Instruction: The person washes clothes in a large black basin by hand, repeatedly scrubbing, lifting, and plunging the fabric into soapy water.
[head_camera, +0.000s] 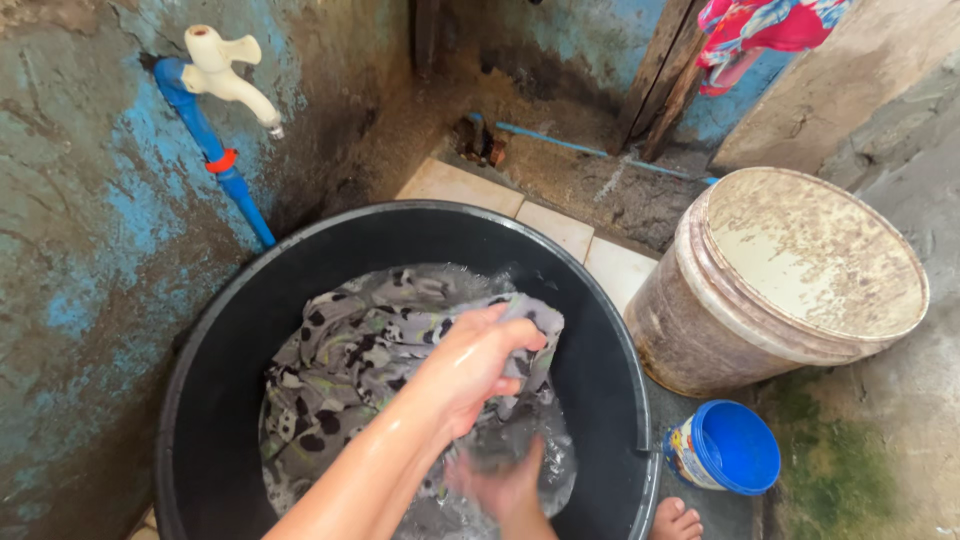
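Centre frame, a black tub (200, 400) holds soapy water and a grey patterned cloth (350, 350). The left hand (470, 365) clenches its bunched end; the blurred right hand (500, 480) grips below. Vigorous rubbing risks splashing over the rim onto the small blue container (725, 448), lower right.

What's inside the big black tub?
In the black tub lies a grey patterned cloth in water. Both hands grip it: left hand, right hand. The tub's bottom is covered by cloth and water.

Bare wet forearms, no sleeves, bare foot (684, 520)
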